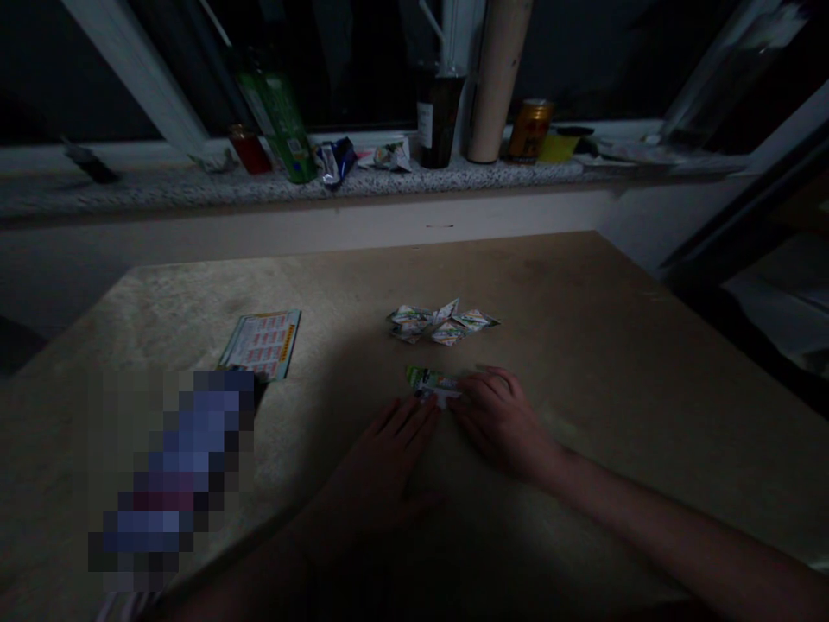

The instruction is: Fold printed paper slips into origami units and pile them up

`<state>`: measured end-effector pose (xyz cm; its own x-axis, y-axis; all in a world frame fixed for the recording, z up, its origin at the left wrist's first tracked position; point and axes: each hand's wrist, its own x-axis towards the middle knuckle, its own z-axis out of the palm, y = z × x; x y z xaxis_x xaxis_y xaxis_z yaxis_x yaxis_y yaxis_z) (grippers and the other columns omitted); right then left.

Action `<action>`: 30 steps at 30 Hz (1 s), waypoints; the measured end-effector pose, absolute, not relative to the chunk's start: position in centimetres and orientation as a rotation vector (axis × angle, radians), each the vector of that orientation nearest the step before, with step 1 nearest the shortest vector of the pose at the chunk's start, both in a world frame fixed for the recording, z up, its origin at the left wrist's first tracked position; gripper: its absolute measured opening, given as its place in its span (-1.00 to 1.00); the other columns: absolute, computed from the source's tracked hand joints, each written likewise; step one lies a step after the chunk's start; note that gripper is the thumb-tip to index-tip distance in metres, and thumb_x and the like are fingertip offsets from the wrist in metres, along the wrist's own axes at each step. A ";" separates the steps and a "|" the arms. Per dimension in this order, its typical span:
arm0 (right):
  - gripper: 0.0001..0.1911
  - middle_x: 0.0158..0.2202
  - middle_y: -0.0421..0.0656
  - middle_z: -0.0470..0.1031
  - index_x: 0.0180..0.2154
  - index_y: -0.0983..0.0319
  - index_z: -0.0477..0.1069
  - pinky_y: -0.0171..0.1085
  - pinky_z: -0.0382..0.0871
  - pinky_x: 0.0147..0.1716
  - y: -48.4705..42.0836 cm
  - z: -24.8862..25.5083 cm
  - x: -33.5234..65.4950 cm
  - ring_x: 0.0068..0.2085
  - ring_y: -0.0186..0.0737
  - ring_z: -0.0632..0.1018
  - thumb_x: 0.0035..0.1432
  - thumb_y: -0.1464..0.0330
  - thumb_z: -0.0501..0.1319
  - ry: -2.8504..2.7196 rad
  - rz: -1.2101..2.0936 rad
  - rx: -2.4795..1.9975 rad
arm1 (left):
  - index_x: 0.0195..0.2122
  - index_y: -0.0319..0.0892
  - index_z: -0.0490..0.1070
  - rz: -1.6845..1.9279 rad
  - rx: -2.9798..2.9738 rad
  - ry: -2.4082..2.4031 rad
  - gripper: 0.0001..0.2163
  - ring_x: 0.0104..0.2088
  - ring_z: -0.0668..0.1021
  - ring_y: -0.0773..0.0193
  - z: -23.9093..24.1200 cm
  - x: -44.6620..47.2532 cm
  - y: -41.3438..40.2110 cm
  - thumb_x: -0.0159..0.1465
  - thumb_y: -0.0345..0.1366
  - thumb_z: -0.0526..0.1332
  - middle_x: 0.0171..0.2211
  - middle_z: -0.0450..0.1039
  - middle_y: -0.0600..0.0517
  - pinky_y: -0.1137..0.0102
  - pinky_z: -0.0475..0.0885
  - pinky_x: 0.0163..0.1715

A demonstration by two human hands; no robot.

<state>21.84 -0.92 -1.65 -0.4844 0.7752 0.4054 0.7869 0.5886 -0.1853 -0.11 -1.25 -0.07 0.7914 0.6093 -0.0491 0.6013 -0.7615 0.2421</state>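
A small printed paper piece, green and white, lies on the tan table in front of me. My left hand rests flat with its fingertips pressing the paper's near edge. Curled over the paper's right end, my right hand pinches it with thumb and fingers. Just beyond, a cluster of several folded paper pieces with the same print sits on the table.
A printed card or booklet lies to the left, with a blurred-out patch below it. The stone windowsill behind holds a green carton, a red can, a dark bottle, a cardboard tube, a gold can and wrappers.
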 end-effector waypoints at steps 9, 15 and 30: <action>-0.80 -0.13 -0.08 0.42 -0.16 0.19 0.44 0.02 0.09 0.07 -1.0 -1.6 22.1 -0.02 -0.09 0.33 0.19 0.37 0.11 -2.366 -0.088 -1.308 | 0.27 -0.25 -0.19 0.060 2.738 0.934 -0.24 0.24 0.01 0.07 -0.1 -0.1 -1.1 0.19 0.09 0.04 0.28 -0.13 -0.07 0.19 -0.11 0.21; -0.76 -0.12 -0.04 0.43 -0.14 0.26 0.42 0.03 0.09 0.08 -0.9 -1.3 22.2 -0.04 -0.09 0.35 0.22 0.41 0.04 -2.401 -0.178 -1.347 | 0.28 -0.23 -0.20 0.061 2.733 0.927 -0.25 0.24 0.01 0.06 -0.2 -0.1 -1.2 0.20 0.11 0.02 0.28 -0.12 -0.07 0.17 -0.12 0.21; -0.71 0.10 -0.02 0.29 -0.07 0.24 0.41 0.03 0.05 0.15 -1.1 -1.3 22.7 0.15 -0.06 0.23 0.16 0.33 0.13 -2.470 0.013 -1.187 | 0.27 -0.23 -0.17 0.018 2.736 0.960 -0.27 0.25 0.00 0.05 -0.1 -0.1 -1.1 0.20 0.10 0.01 0.28 -0.11 -0.10 0.16 -0.08 0.20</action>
